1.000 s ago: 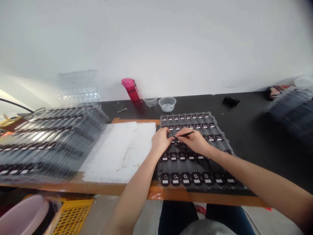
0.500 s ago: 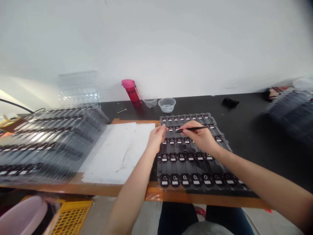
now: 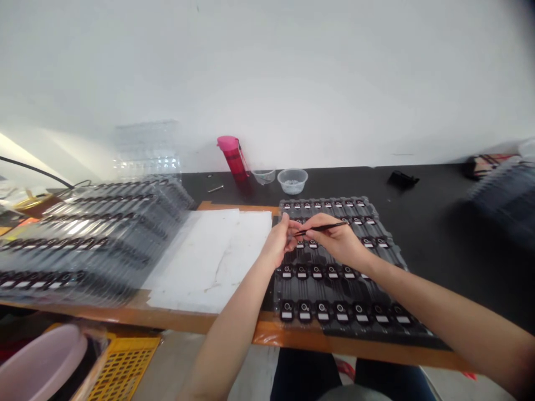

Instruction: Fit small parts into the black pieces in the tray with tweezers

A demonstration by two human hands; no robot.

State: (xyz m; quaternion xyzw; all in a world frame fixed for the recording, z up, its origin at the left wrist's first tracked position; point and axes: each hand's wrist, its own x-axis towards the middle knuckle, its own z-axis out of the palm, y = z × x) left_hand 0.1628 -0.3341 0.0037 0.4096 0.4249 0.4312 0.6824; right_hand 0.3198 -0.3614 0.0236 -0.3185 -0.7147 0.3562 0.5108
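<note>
A clear plastic tray (image 3: pixel 311 287) carries rows of small black parts, each with a white label and a ring mark. Over its upper left part, my left hand (image 3: pixel 281 240) has its fingers pinched round something too small to make out. My right hand (image 3: pixel 336 240) grips dark tweezers (image 3: pixel 328 226), whose tip points left and meets the fingertips of my left hand. Both hands hide some of the parts in the tray's middle rows.
White paper sheets (image 3: pixel 200 259) lie left of the tray, beside a tall stack of filled trays (image 3: pixel 104 239). Behind stand a pink bottle (image 3: pixel 234 160) and a bowl of small bits (image 3: pixel 292 182). A black object (image 3: pixel 403 179) and more stacked trays (image 3: pixel 505 192) are at right.
My two hands have come together, and the tweezer tip now reaches my left fingertips. The whole scene has shifted slightly right as the camera turned.
</note>
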